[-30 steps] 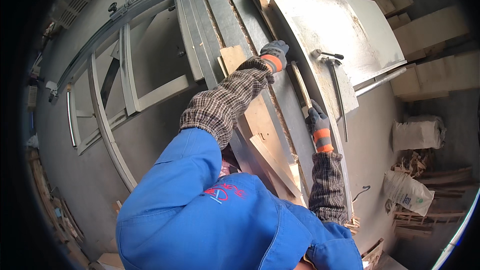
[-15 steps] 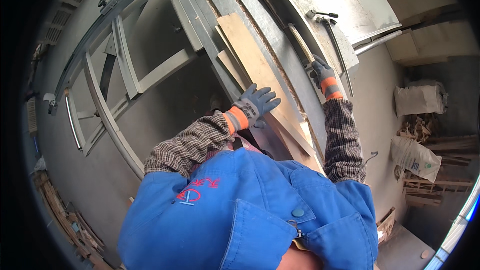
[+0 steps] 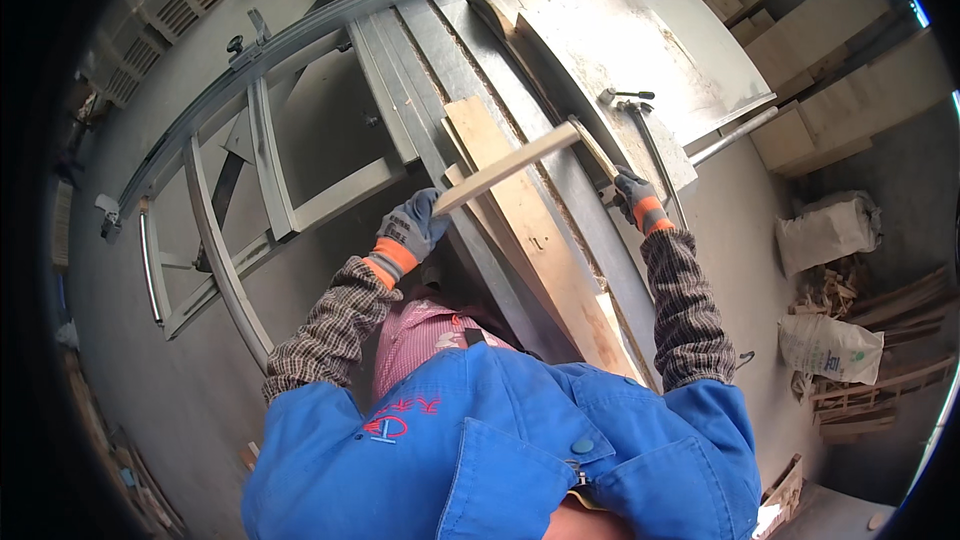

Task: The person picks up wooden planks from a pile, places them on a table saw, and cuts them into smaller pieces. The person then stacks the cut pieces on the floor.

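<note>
My left hand (image 3: 410, 227), in a grey glove with an orange cuff, is closed around the near end of a narrow wooden strip (image 3: 508, 167). That strip slants up to the right, across a stack of pale boards (image 3: 530, 230) on the metal machine table. Another wooden strip (image 3: 594, 147) is in my gloved right hand (image 3: 637, 198), whose fingers are wrapped round its lower end beside the rip fence. In this view the far ends of both strips meet; whether they touch, I cannot tell.
A metal sliding frame (image 3: 270, 145) extends to the left. On the right side of the machine stand a fence with a lever handle (image 3: 632, 95) and a long rod (image 3: 662, 162). White sacks (image 3: 830, 230) and scrap wood (image 3: 880, 380) lie on the floor to the right.
My left hand, earlier spread over the boards, has moved left and now grips a wooden strip. The right hand keeps its strip, a little lower in view. The view has shifted slightly.
</note>
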The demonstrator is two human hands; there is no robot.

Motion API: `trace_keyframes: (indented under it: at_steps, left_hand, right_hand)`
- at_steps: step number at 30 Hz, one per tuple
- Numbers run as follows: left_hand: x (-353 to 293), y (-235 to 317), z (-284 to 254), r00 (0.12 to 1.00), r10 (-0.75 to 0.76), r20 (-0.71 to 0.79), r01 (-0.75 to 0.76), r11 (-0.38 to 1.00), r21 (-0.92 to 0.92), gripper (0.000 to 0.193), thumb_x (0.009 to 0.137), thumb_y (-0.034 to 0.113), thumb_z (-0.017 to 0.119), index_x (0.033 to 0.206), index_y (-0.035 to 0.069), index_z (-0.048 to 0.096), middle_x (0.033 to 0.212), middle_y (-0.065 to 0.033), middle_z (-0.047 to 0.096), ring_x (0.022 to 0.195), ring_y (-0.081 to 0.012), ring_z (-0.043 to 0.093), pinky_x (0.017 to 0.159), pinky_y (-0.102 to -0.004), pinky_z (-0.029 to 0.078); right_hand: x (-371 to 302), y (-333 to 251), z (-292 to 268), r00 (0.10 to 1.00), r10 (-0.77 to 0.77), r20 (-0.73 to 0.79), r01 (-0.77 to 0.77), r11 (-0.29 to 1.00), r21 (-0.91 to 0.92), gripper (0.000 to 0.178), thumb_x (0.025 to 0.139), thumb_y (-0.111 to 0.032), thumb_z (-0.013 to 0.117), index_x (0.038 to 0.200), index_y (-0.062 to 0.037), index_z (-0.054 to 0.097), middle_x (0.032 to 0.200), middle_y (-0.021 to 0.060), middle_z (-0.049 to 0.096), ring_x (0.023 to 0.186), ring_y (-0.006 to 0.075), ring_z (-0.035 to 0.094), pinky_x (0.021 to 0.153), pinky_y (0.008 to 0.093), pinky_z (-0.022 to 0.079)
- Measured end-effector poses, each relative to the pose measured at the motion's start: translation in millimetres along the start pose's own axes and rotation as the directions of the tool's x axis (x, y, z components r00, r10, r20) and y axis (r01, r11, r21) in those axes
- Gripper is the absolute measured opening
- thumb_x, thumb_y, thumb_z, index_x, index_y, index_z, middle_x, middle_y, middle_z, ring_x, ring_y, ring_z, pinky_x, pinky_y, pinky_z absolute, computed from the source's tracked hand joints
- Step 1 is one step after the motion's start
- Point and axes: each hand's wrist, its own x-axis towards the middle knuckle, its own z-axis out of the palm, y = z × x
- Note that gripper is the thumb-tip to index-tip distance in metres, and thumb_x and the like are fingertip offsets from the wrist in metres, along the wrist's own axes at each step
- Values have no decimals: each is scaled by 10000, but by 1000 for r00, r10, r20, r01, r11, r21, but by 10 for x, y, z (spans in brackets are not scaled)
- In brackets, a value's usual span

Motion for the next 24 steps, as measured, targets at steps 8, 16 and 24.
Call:
trace_keyframes:
  at_steps: [8, 16, 24]
  left_hand:
    - [1095, -673, -75, 982, -189, -16, 185, 972, -148, 536, 910, 280, 494, 1422, 261, 335, 1021, -233, 628, 907, -430, 601, 796, -468, 479]
    - [2119, -645, 257, 930, -322, 176, 343, 933, -106, 487, 917, 324, 488, 1396, 293, 401, 697, -117, 595, 625, -255, 581, 626, -397, 470]
    - [2653, -749, 527, 902, -357, 244, 389, 916, -99, 502, 908, 344, 460, 1398, 244, 414, 766, -155, 658, 660, -292, 636, 632, -427, 494]
  right_hand:
    - [-80, -103, 105, 1000, -4, -25, 2, 998, -70, 383, 910, -261, 562, 1287, -191, 556, 640, 16, 572, 445, 82, 469, 355, 229, 304]
    - [-27, -84, 34, 999, 38, 4, -38, 996, -87, 417, 905, -304, 528, 1314, -223, 523, 649, 17, 560, 424, 80, 407, 368, 224, 297]
    - [5, -89, 3, 998, 57, -12, -57, 997, -56, 409, 909, -302, 537, 1308, -211, 531, 640, 10, 561, 434, 77, 411, 379, 226, 293]
